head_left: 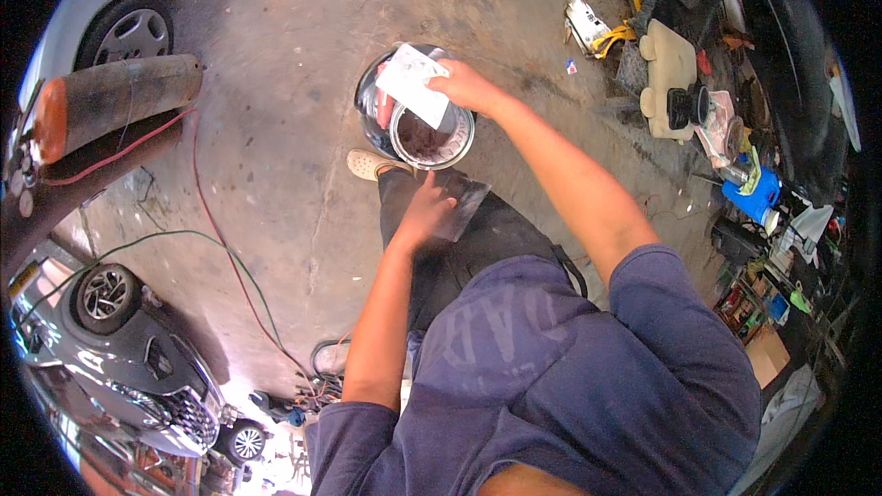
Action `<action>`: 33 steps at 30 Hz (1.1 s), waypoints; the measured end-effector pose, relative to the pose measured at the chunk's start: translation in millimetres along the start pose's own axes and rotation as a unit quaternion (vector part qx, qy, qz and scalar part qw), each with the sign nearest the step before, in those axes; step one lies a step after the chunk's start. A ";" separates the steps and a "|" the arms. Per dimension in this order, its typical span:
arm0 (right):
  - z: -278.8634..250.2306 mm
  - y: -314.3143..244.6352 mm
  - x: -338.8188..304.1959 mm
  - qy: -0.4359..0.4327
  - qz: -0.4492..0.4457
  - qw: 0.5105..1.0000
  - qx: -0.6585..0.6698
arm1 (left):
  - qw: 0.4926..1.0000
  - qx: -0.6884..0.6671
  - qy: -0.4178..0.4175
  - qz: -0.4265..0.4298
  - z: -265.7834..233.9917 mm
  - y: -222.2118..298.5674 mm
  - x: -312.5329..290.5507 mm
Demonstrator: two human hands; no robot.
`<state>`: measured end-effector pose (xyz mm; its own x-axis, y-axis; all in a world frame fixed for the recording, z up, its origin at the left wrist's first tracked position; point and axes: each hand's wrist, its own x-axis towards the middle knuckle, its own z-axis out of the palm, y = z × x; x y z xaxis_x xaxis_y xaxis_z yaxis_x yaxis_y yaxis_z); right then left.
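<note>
My right hand [467, 90] grips a white flat rectangular board [411, 78] by its edge, tilted above an open round tin [432, 163]. The tin has a pale metal rim and dark brownish stuff inside. It rests on a round black glossy surface [367, 110], with a red object [385, 108] beside it, partly covered by the board. Just on the near side of the tin, my left hand [428, 209] is closed on a thin, greyish, see-through flat sheet [467, 211]. Motion blurs this hand and the sheet; its exact kind is unclear.
Concrete floor [276, 64] surrounds me, crossed by red and green hoses [209, 220]. A rusty cylindrical tank [129, 96] and cars [129, 349] stand left. Along the right lie a cream plastic tank [669, 69], a blue container [755, 197] and assorted parts.
</note>
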<state>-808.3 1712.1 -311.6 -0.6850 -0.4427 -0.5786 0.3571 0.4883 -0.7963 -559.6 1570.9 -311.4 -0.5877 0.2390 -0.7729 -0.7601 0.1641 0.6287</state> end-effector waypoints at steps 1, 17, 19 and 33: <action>1.1 -3.7 -1.5 0.002 -0.011 0.999 -0.051 | 0.997 0.072 0.008 0.015 -1.5 0.2 -1.3; 72.0 13.3 -19.1 0.037 0.196 0.952 -0.232 | 0.862 0.453 0.138 0.181 -15.9 21.2 -26.6; 79.5 21.7 -8.2 0.024 0.219 0.946 -0.239 | 0.862 0.451 0.131 0.191 -20.4 21.8 -26.5; 114.5 84.6 42.8 0.028 0.284 0.927 -0.245 | 0.832 0.524 0.126 0.134 -13.6 29.1 -20.9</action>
<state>-734.7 1648.4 -423.9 -0.5123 0.0232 -0.8585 0.3482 0.9194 -0.1830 -573.2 1557.6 -278.1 -0.8370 0.2151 -0.5032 -0.0107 0.9129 0.4081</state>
